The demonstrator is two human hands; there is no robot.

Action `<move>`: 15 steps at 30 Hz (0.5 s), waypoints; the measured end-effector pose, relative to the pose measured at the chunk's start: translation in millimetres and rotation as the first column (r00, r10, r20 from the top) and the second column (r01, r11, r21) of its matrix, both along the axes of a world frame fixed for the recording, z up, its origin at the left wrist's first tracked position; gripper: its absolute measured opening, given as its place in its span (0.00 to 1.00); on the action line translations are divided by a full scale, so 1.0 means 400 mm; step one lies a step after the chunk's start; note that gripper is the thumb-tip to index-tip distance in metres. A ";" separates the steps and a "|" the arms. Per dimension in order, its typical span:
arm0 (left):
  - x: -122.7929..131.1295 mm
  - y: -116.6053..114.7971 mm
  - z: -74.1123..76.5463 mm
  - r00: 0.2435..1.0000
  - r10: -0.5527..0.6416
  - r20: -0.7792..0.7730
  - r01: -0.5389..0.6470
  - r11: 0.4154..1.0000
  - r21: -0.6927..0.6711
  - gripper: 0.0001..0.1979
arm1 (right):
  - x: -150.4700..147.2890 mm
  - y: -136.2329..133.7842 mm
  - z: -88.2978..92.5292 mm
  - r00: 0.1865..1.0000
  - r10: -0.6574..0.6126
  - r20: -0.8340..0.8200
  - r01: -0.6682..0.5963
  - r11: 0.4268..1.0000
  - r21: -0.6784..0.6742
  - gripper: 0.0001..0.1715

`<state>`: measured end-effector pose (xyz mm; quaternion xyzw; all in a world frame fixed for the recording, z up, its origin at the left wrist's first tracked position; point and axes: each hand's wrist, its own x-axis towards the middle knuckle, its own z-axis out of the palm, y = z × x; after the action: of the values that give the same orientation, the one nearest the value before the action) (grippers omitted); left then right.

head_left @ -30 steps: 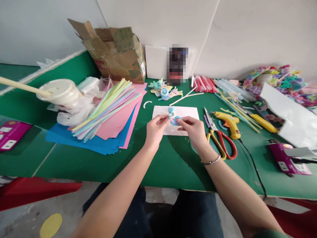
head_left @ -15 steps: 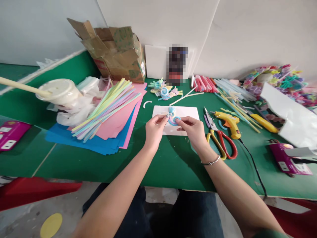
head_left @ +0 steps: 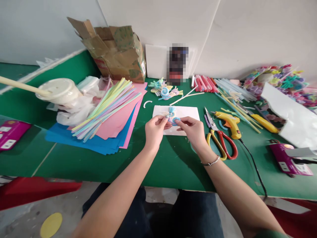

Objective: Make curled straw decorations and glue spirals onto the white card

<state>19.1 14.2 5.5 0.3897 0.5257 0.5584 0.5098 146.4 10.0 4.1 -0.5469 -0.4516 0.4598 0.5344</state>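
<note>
Both hands pinch one small fuzzy pipe-cleaner figure (head_left: 172, 111), with a light-blue tuft on top and pale and blue coils below. My left hand (head_left: 156, 129) is closed on its left side, thumb and index finger pressed together. On the right, my right hand (head_left: 194, 129) pinches the blue coil (head_left: 176, 120) at the figure's lower end. Fingers hide part of the figure. Beneath lies a white card (head_left: 182, 131) on the green table (head_left: 148, 172). Just behind the card, a cluster of pastel pipe-cleaner pieces (head_left: 164, 92) lies on the table.
To the right are scissors (head_left: 218, 134), a yellow glue gun (head_left: 231, 122) with its cord, and a yellow cutter (head_left: 264, 123). Pastel pipe cleaners (head_left: 106, 109) lie over coloured sheets (head_left: 91, 145) at left, near a lidded cup (head_left: 58, 91). A cardboard box (head_left: 119, 56) stands behind.
The blue coil and the fingertips around it have moved slightly left, closer to my left hand. The figure's lower loop looks more tightly gathered. Other things have stayed in place.
</note>
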 end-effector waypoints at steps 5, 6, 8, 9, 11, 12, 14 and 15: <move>-0.002 0.000 -0.004 1.000 -0.004 -0.008 0.004 1.000 0.024 0.12 | 0.000 -0.001 0.001 1.000 0.004 -0.015 -0.004 1.000 0.005 0.14; -0.002 0.000 -0.003 1.000 -0.006 -0.012 0.007 1.000 0.027 0.12 | 0.000 -0.001 0.001 1.000 0.005 -0.018 -0.005 1.000 0.004 0.14; -0.002 -0.001 -0.001 1.000 -0.010 -0.019 0.011 0.999 0.030 0.11 | 0.000 -0.001 0.003 1.000 0.005 -0.023 -0.005 1.000 0.000 0.14; -0.002 -0.001 0.001 1.000 -0.009 -0.021 0.010 0.999 0.033 0.11 | 0.000 -0.001 0.003 1.000 0.005 -0.023 -0.005 1.000 -0.004 0.15; -0.001 -0.002 0.003 1.000 -0.001 -0.029 0.002 0.999 0.041 0.10 | 0.000 -0.001 0.004 1.000 0.002 -0.022 -0.002 1.000 -0.013 0.15; -0.001 -0.002 0.004 0.999 0.003 -0.034 -0.001 0.999 0.046 0.10 | 0.000 -0.001 0.004 1.000 0.001 -0.021 -0.001 1.000 -0.016 0.15; -0.002 -0.002 0.005 0.999 0.006 -0.045 -0.004 0.999 0.054 0.09 | 0.000 -0.001 0.005 1.000 0.001 -0.020 -0.001 1.000 -0.019 0.16; -0.002 -0.001 0.005 0.999 0.002 -0.052 0.001 0.998 0.057 0.08 | 0.000 -0.001 0.005 1.000 0.002 -0.022 -0.002 1.000 -0.018 0.16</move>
<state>18.2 13.7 7.5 0.4184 0.5228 0.5631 0.4842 146.5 9.7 6.0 -0.5461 -0.4420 0.4704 0.5340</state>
